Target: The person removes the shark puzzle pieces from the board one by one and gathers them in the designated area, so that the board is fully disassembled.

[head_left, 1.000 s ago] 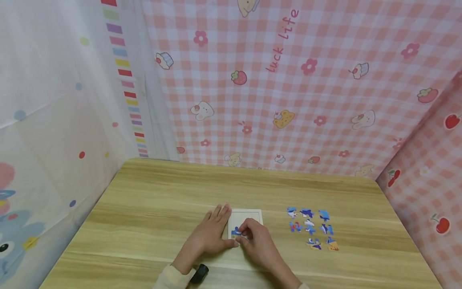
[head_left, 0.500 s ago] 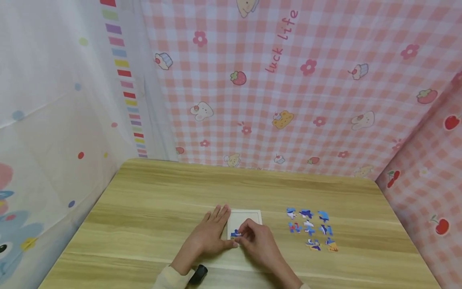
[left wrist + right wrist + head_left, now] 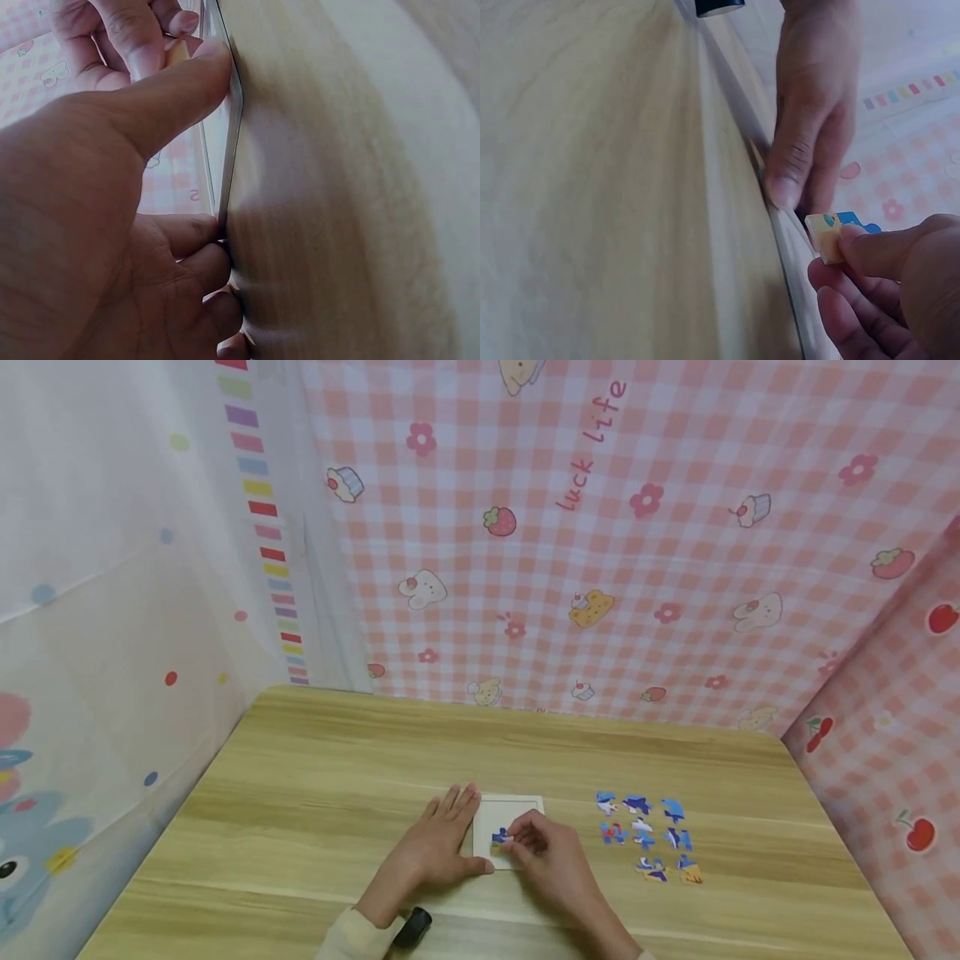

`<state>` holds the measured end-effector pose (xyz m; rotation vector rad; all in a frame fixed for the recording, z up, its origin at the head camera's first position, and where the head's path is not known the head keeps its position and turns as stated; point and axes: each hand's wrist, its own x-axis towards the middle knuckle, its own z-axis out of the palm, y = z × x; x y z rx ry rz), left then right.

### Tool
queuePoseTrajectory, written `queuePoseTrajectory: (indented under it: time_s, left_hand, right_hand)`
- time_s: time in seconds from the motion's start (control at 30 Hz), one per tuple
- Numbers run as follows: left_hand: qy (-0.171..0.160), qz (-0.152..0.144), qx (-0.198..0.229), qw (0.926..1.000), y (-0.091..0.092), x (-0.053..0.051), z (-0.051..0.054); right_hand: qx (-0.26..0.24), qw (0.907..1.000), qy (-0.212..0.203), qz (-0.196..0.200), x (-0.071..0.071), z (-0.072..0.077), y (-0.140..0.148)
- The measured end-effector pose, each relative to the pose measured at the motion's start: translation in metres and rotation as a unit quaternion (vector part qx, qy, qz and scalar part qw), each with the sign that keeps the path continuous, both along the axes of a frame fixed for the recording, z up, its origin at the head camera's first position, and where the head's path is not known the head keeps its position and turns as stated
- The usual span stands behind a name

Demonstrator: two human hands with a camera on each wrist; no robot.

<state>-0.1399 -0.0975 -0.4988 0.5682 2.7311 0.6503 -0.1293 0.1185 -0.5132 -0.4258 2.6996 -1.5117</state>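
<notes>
A square white puzzle tray [image 3: 491, 812] lies on the table between the hands. My left hand [image 3: 438, 847] rests beside it, fingers straight along its left edge, the thumb on the near left corner. Thumb and fingers of my right hand [image 3: 555, 860] pinch a puzzle piece [image 3: 500, 838], blue with a sandy yellow part, over the tray's near left area. In the right wrist view this puzzle piece [image 3: 829, 238] appears tilted and raised off the tray. The right fingers cover the tray's near right part.
Several loose blue puzzle pieces [image 3: 642, 831] lie in rough rows on the wooden table [image 3: 337, 777], right of the tray. A black band [image 3: 413, 928] is at the left wrist. Patterned cloths [image 3: 600, 552] hang behind the table and at both sides.
My right hand has shifted slightly right and away from the tray's near left corner, carrying the puzzle piece along. The left hand has stayed in place.
</notes>
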Motion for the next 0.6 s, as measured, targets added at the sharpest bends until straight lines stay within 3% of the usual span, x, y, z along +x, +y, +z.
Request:
queuePoseTrajectory:
  time_s: [0.33, 0.6]
  left_hand:
    - [-0.005, -0.004, 0.001, 1.0, 0.001, 0.0, 0.001]
    - [-0.01, -0.002, -0.001, 0.9999, 0.001, 0.001, 0.002]
  right_hand:
    - [0.0, 0.9969, -0.048, -0.061, -0.002, 0.008, 0.024]
    - [0.012, 0.9952, -0.043, -0.087, -0.002, 0.011, 0.044]
